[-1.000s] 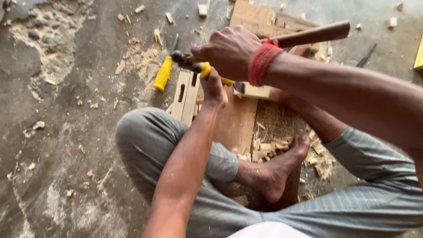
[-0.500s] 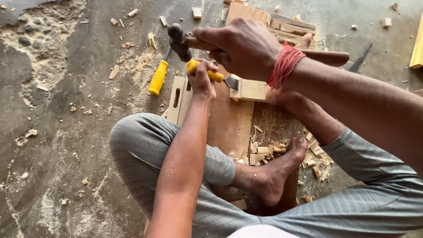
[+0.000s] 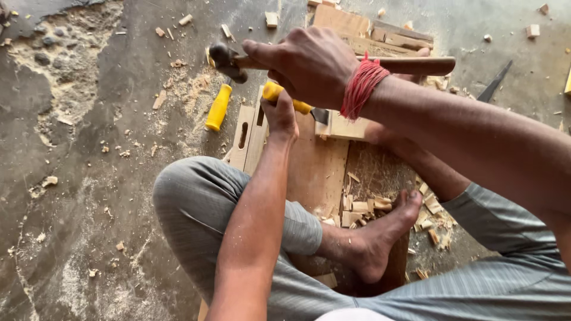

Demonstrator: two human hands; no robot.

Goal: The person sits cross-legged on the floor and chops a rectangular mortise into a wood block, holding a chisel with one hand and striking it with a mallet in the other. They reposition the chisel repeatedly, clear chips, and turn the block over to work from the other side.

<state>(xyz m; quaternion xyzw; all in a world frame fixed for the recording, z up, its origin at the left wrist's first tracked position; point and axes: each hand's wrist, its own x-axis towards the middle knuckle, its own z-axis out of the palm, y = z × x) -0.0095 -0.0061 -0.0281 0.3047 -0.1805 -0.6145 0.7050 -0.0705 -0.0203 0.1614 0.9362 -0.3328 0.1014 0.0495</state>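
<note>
My right hand (image 3: 309, 62), with red thread wound round its wrist, grips a wooden-handled hammer (image 3: 416, 64) whose dark head (image 3: 226, 59) hangs just up and left of the chisel's butt. My left hand (image 3: 279, 116) holds a yellow-handled chisel (image 3: 300, 106) pointing right. The chisel's blade meets a pale wooden block (image 3: 348, 128) that lies on a brown board (image 3: 318, 172). I sit on the floor, with my bare foot (image 3: 380, 241) resting on the board's near end.
A second yellow-handled tool (image 3: 218, 107) lies on the floor left of two slotted wooden strips (image 3: 247, 137). Wood chips (image 3: 363, 208) litter the board and the concrete. Offcut planks (image 3: 369, 30) lie beyond, with a dark blade (image 3: 493, 83) at right.
The hammer head has lifted off the chisel's butt and now sits a little higher and further left. My left hand still holds the chisel against the block.
</note>
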